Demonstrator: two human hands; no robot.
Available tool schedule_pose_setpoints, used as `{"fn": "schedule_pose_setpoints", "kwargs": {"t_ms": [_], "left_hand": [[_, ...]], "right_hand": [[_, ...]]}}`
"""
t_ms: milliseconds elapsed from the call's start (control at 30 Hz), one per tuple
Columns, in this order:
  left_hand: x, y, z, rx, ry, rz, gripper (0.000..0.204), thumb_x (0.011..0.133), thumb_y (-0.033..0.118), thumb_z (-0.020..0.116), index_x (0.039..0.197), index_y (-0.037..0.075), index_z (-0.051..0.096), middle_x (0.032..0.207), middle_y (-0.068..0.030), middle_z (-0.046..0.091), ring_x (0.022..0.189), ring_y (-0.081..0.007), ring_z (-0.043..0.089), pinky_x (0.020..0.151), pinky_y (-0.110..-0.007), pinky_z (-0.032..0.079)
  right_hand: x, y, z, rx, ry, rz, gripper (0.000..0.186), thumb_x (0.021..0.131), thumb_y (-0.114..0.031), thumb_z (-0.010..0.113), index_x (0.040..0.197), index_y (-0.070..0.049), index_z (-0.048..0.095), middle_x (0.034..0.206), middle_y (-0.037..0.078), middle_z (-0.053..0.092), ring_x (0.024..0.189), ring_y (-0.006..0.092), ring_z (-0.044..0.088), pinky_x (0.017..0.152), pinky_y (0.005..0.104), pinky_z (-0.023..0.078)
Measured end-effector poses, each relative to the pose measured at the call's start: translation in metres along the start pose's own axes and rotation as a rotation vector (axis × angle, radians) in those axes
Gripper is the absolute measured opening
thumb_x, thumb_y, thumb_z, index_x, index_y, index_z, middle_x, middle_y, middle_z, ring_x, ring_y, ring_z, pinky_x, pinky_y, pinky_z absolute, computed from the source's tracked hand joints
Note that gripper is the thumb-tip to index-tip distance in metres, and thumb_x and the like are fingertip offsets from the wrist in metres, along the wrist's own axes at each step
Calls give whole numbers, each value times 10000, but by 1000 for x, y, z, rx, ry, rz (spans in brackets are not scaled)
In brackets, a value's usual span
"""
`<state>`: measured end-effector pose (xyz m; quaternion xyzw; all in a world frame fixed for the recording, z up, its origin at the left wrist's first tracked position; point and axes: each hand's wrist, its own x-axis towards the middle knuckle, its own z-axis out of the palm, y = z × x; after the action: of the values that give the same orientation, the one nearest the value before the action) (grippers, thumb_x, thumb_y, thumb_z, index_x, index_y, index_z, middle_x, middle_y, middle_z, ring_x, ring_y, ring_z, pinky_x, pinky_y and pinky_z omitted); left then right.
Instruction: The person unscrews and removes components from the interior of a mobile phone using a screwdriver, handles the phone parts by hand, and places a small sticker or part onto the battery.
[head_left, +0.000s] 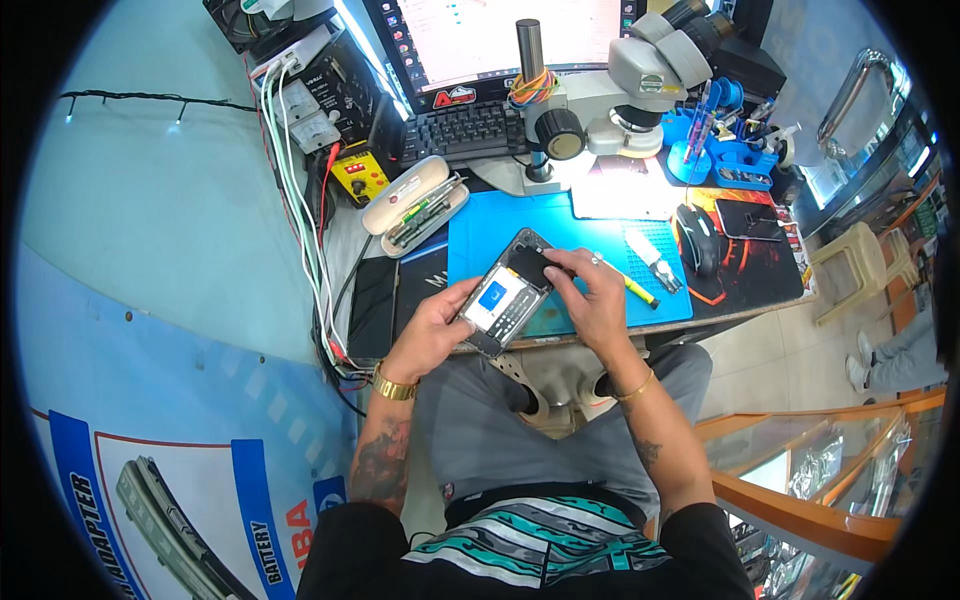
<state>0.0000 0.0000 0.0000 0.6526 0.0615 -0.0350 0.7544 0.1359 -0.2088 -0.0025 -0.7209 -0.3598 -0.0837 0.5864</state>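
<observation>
Open phone point(530, 264), battery point(492, 296) still in; left hand point(430, 330) grips its lower side, right hand point(595, 294) seems to pinch its upper edge

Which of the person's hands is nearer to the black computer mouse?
Right. The right hand, at the upper end of the opened phone, lies left of the mouse and lower in the picture; the left hand, holding the phone's lower left side, is farther left.

black phone point(528, 262), blue-and-white label point(497, 297), blue mat point(480, 240), teal-striped shirt point(540, 535), gold wristband point(395, 386)
</observation>
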Motion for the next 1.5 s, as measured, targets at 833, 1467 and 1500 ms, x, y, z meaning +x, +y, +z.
{"fn": "schedule_pose_setpoints", "kwargs": {"t_ms": [833, 1467, 1500], "left_hand": [[4, 12, 3, 32, 9, -5, 633, 871, -111, 511, 1491, -52, 394, 1363, -107, 595, 1182, -135, 597, 1015, -289, 462], [2, 12, 4, 61, -28, 16, 649, 896, -145, 497, 1519, -58, 334, 1448, -125, 516, 1269, -149, 539, 1073, -295, 416], [2, 13, 3, 71, -28, 11, 649, 896, -145, 497, 1519, -58, 334, 1448, -125, 516, 1269, -149, 539, 1073, -295, 416]], "right_hand": [[0, 9, 4, 63, 32, -8, 210, 845, -13, 723, 1054, -30, 721, 846, 115, 695, 704, 212, 637, 641, 322, 488], [1, 5, 1, 46, 44, -62, 222, 854, -5, 712, 1075, -25, 719, 785, 118, 665, 673, 229, 624, 627, 332, 470], [1, 5, 1, 54, 52, -60, 222, 854, -5, 712, 1075, -25, 719, 785, 118, 665, 673, 229, 624, 627, 332, 470]]}}
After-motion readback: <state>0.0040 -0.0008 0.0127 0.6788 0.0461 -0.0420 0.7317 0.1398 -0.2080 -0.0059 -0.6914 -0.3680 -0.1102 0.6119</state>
